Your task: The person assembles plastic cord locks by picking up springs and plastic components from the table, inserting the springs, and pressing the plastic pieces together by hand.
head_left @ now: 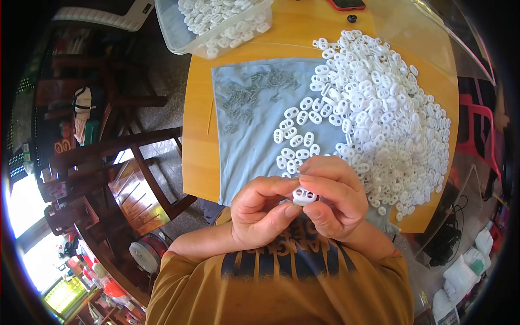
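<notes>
Close to my chest, both hands hold one white two-hole cord lock (305, 196) between their fingertips. The thumb and fingers of my left hand (265, 210) pinch it from the left. From the right, my right hand (337, 196) grips it, its fingers curled over the top. Its two dark holes face up toward me. Just beyond my hands, several loose white cord lock pieces (296, 141) lie on a grey-blue cloth (244, 157). Small grey metal pieces, apparently springs (254, 92), are scattered over the cloth's far left part.
A large heap of white pieces (379, 103) covers the right of the wooden table (200, 124). At the back stands a clear plastic tub (211, 40) of similar pieces. A phone (346, 4) and a small black part (352, 18) lie at the far edge. Wooden chairs (138, 187) stand left.
</notes>
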`<state>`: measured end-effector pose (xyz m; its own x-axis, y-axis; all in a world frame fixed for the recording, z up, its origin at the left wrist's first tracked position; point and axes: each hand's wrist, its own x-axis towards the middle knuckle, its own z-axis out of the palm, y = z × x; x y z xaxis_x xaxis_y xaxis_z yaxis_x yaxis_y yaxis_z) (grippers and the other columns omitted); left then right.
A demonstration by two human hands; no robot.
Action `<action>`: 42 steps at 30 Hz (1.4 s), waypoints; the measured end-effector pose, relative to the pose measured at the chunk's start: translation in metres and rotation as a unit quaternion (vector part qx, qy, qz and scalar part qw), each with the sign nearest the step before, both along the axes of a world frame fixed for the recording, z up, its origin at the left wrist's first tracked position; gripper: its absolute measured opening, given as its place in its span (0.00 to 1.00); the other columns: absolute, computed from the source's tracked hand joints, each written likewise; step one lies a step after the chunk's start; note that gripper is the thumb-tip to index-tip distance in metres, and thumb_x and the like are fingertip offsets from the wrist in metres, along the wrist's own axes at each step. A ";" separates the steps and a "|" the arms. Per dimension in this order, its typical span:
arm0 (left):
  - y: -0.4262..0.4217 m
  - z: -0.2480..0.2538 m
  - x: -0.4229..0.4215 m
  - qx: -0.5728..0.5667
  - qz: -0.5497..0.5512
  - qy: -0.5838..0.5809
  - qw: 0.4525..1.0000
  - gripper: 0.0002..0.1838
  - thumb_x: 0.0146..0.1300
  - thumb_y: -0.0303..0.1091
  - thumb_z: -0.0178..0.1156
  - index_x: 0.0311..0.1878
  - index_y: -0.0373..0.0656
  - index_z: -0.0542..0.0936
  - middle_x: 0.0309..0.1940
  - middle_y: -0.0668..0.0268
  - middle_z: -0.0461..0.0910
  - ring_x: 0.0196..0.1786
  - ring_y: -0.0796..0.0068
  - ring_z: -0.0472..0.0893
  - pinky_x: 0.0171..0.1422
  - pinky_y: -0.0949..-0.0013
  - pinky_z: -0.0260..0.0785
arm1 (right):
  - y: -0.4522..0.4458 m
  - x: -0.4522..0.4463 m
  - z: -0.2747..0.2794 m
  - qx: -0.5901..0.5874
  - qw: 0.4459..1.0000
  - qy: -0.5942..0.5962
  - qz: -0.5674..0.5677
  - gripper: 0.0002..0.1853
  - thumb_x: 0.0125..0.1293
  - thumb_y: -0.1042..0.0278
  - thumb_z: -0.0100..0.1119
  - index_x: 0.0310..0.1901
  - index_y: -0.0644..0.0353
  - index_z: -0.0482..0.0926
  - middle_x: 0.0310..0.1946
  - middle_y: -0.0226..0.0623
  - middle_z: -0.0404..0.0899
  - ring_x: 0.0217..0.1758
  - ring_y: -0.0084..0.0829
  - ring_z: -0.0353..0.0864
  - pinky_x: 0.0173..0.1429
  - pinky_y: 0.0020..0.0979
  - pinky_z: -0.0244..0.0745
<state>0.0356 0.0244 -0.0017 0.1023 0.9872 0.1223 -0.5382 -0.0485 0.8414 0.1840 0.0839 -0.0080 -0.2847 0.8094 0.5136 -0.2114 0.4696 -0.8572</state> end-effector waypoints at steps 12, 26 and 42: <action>0.003 0.003 -0.001 0.014 -0.009 -0.003 1.000 0.17 0.64 0.17 0.52 0.56 0.34 0.68 0.53 0.57 0.74 0.55 0.74 0.74 0.59 0.68 0.68 | 0.000 -0.001 0.000 0.013 1.000 -0.005 0.001 0.17 0.56 0.72 0.64 0.47 0.67 0.79 0.35 0.39 0.76 0.32 0.32 0.75 0.35 0.28 0.70; 0.000 0.003 0.002 0.003 0.026 0.023 0.999 0.16 0.64 0.16 0.51 0.55 0.33 0.68 0.51 0.57 0.75 0.52 0.75 0.76 0.56 0.72 0.70 | -0.003 -0.003 0.001 0.017 0.999 -0.025 -0.031 0.14 0.58 0.71 0.63 0.45 0.69 0.78 0.35 0.40 0.77 0.33 0.32 0.76 0.35 0.29 0.71; 0.017 0.014 0.002 -0.178 0.019 -0.027 0.983 0.10 0.64 0.25 0.55 0.48 0.35 0.73 0.44 0.59 0.78 0.45 0.73 0.78 0.51 0.71 0.71 | -0.008 -0.008 0.010 -0.015 0.993 -0.080 -0.089 0.15 0.59 0.72 0.61 0.47 0.68 0.77 0.38 0.42 0.77 0.36 0.35 0.77 0.40 0.30 0.72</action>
<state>0.0377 0.0410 0.0128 0.0666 0.9714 -0.2281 -0.5863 0.2231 0.7787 0.1764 0.0759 0.0021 -0.2118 0.8683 0.4485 0.0134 0.4615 -0.8871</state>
